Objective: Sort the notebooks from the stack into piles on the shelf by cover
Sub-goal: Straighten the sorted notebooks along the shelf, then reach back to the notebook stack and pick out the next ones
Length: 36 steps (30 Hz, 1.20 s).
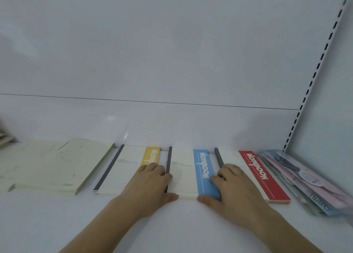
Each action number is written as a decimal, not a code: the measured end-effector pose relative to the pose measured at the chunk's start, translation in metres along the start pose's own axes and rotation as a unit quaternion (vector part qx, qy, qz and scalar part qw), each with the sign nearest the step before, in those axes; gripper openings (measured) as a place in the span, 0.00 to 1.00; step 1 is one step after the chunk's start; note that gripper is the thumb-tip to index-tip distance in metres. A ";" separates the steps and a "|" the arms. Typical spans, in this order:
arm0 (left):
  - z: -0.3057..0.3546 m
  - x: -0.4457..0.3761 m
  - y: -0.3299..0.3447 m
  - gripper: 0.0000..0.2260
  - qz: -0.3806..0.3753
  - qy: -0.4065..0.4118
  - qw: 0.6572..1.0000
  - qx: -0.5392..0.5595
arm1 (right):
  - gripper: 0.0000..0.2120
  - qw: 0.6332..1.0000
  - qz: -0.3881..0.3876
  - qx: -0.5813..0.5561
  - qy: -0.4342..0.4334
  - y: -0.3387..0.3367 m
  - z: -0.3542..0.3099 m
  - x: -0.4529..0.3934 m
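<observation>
Three piles of lined notebooks lie side by side on the white shelf (pixel 172 226): a yellow-banded pile (pixel 122 168), a blue-banded pile (pixel 186 174) in the middle and a red-banded pile (pixel 267 178). My left hand (pixel 150 184) grips the blue-banded pile at its dark left spine, thumb against the front edge. My right hand (pixel 235 186) grips the same pile at its blue right side, thumb also on the front edge. Both hands partly cover the neighbouring piles.
A pale green pile of notebooks (pixel 63 167) lies at the left, with more pale items at the far left edge. Pastel pink and blue packaged notebooks (pixel 305 180) lie at the right by the slotted upright (pixel 315 71). The white back panel rises behind.
</observation>
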State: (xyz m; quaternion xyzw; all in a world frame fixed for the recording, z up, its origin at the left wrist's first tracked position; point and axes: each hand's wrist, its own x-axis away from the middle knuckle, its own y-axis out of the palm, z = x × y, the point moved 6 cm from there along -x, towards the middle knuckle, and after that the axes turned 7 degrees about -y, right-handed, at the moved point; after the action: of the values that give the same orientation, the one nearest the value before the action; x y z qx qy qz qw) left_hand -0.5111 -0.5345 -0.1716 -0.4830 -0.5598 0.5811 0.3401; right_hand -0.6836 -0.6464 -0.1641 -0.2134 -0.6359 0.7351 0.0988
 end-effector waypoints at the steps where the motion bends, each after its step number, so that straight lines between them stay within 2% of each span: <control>1: 0.001 0.002 -0.002 0.40 0.001 -0.007 1.000 0.001 | 0.38 1.000 -0.001 -0.002 -0.001 -0.001 -0.002 0.001; 4: 0.006 0.012 -0.010 0.42 -0.004 -0.027 0.999 0.026 | 0.37 1.000 0.007 -0.013 0.004 -0.003 -0.008 0.006; 6: 0.008 0.019 -0.018 0.38 0.017 -0.053 0.997 0.057 | 0.34 1.000 0.020 -0.007 0.004 -0.004 -0.013 0.007; 10: -0.006 0.043 -0.031 0.20 0.156 -0.106 0.978 0.088 | 0.28 0.999 0.044 -0.016 -0.025 -0.007 -0.041 0.002; 14: -0.032 0.079 -0.046 0.19 0.197 -0.163 0.963 0.085 | 0.28 0.997 0.052 -0.014 -0.061 -0.014 -0.080 -0.005; 17: -0.058 0.113 -0.052 0.22 0.182 -0.195 0.962 0.058 | 0.32 0.996 0.062 -0.020 -0.059 -0.029 -0.118 -0.013; 21: -0.106 0.167 -0.059 0.28 0.153 -0.263 0.952 0.016 | 0.39 0.991 0.054 -0.052 -0.107 -0.040 -0.186 -0.023; 23: -0.135 0.197 -0.067 0.30 0.148 -0.285 0.947 0.012 | 0.40 0.989 0.071 -0.058 -0.119 -0.052 -0.224 -0.029; 28: -0.214 0.278 -0.086 0.38 0.126 -0.313 0.941 0.009 | 0.39 0.982 0.055 -0.084 -0.157 -0.068 -0.336 -0.046; 30: -0.246 0.310 -0.091 0.36 0.132 -0.331 0.934 0.001 | 0.38 0.979 0.054 -0.099 -0.169 -0.072 -0.382 -0.054; 36: -0.329 0.364 -0.094 0.24 0.120 -0.364 0.924 -0.008 | 0.37 0.975 0.033 -0.132 -0.178 -0.074 -0.479 -0.082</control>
State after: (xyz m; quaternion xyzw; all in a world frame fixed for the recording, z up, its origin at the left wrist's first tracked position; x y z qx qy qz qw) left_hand -0.3244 -0.0747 -0.1144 -0.3047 -0.5873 0.7489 0.0369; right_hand -0.4099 -0.2399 -0.1243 -0.1113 -0.7270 0.6740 -0.0690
